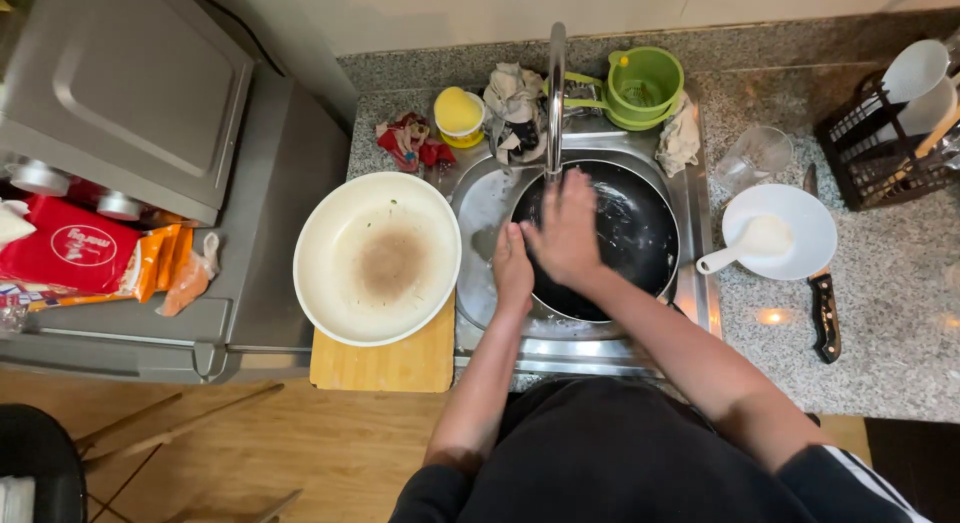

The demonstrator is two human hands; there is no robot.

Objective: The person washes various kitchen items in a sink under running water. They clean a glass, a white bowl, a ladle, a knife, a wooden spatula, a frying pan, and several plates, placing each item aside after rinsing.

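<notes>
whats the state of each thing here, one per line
black pan: in the sink, under the tap
left hand: on the pan's rim
right hand: flat inside the pan
white pan: on the wooden board, brown stain in its middle
white plate: on the counter, white scoop lying in it
knife: flat on the counter
glass: lying tipped, empty
</notes>
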